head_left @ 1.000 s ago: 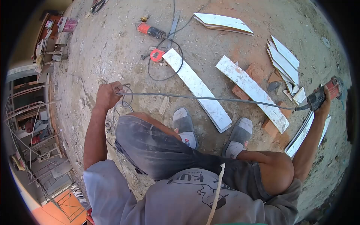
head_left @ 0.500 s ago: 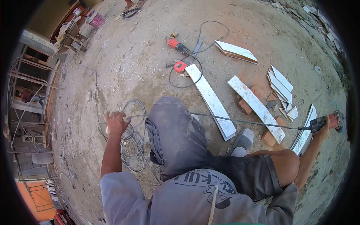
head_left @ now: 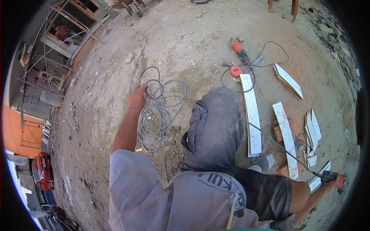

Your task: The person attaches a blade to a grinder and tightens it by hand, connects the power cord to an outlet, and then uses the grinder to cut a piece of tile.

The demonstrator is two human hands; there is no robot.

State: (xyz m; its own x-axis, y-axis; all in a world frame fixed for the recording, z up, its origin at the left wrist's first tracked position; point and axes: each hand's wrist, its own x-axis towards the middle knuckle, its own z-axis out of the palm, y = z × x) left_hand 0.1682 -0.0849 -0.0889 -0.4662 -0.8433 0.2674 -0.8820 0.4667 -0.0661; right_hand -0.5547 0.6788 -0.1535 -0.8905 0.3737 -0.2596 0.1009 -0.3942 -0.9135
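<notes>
At the far right, my right hand [head_left: 330,186] is closed around the body of a red and black angle grinder [head_left: 340,181]. Its grey power cord [head_left: 271,143] runs left across my lap. My left hand [head_left: 137,98], arm stretched forward, has its fingers bent around part of the cord at the edge of a loose coil [head_left: 154,129] on the dirt; the fingertips are slightly blurred. A long white tile strip [head_left: 286,140] rests on bricks by my foot, and another white strip [head_left: 251,115] lies beyond my knee.
A second red angle grinder [head_left: 239,51] and a red tape measure [head_left: 235,71] lie ahead. Stacked tile strips [head_left: 288,81] and pointed offcuts [head_left: 312,131] are to the right. Scaffolding [head_left: 42,82] stands along the building at left, with a red vehicle [head_left: 42,171] farther back.
My view has swung left. My left hand has moved forward with the cord, and a loop has risen beside it. The angle grinder stays in my right hand, low at the right.
</notes>
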